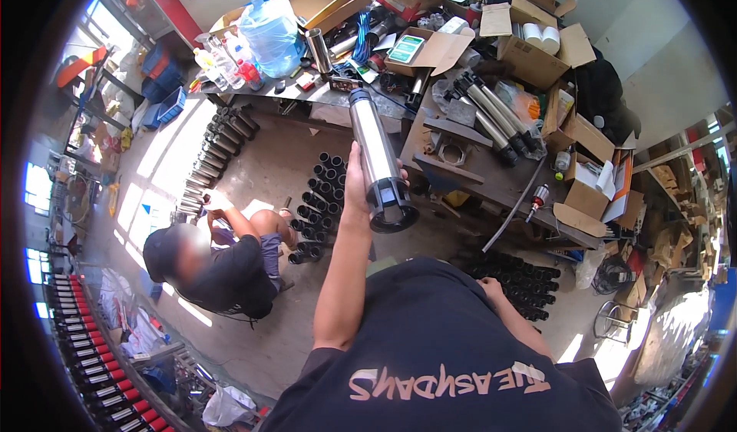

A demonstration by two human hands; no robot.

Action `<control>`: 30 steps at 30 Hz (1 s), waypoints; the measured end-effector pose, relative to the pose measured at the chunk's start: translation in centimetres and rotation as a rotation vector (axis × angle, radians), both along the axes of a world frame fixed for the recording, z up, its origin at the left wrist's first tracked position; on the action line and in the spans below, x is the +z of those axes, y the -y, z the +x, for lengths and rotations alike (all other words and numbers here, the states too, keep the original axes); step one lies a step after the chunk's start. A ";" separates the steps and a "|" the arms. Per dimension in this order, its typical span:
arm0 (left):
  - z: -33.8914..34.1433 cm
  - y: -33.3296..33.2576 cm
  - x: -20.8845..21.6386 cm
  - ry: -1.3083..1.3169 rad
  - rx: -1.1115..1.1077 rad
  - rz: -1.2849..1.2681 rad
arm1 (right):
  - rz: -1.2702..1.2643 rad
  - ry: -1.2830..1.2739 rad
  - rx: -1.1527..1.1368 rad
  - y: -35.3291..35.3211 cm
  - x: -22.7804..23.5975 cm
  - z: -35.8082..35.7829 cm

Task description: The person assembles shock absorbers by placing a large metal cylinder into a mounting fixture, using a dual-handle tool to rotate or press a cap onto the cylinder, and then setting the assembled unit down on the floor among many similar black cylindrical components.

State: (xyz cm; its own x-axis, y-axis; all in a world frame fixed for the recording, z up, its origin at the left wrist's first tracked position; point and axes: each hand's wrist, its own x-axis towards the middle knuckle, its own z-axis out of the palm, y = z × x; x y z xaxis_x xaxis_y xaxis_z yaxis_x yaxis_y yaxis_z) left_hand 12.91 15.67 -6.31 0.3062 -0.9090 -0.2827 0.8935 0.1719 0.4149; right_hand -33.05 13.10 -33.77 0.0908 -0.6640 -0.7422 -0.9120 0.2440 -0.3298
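My left hand (356,182) is wrapped round a shiny steel cylinder (375,136) with black ends, held up in front of my chest. Its dark cap points toward the bench, and the flared black end with slots faces back toward me. A few fingertips show along its right side. Low at my right side, my right hand (490,285) is beside a cluster of black cylindrical parts (530,282) on the floor. Its fingers are mostly hidden, so what it touches is unclear.
A co-worker (223,271) squats at left by a row of steel cylinders (203,167). Black tubes (326,190) stand on the floor between us. The cluttered workbench (491,175) ahead bears more cylinders (491,113), cardboard boxes (530,59), a water jug (269,36) and a screwdriver (539,200).
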 end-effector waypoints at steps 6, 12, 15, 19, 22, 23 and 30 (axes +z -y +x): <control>-0.9 0.9 0.6 -0.109 -0.016 -0.169 | -0.128 0.054 0.092 0.9 -1.2 2.3; -0.2 1.3 0.0 -0.006 -0.077 -0.150 | -0.123 0.121 0.125 0.8 -2.4 2.7; -0.3 1.4 -0.8 -0.096 -0.096 -0.255 | -0.117 0.103 0.091 0.5 -2.5 1.4; -1.6 1.5 0.7 -0.203 -0.077 -0.469 | -0.074 0.037 0.093 -0.3 -3.2 -0.1; -1.6 2.1 1.7 -0.148 -0.080 -0.493 | -0.050 0.025 0.084 -0.3 -2.6 -0.9; -1.5 2.2 2.2 -0.118 -0.081 -0.478 | -0.060 0.025 0.094 -0.3 -3.2 -1.4; -0.8 1.6 2.9 0.328 0.015 -0.086 | -0.275 0.126 0.079 1.3 -1.5 2.4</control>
State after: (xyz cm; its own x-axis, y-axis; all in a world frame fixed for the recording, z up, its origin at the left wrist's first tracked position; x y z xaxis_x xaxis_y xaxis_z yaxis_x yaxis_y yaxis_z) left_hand 12.10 14.11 -3.39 0.3818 -0.9199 -0.0895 0.7117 0.2308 0.6635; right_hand -30.64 11.77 -35.27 0.2299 -0.8256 -0.5154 -0.8723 0.0600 -0.4852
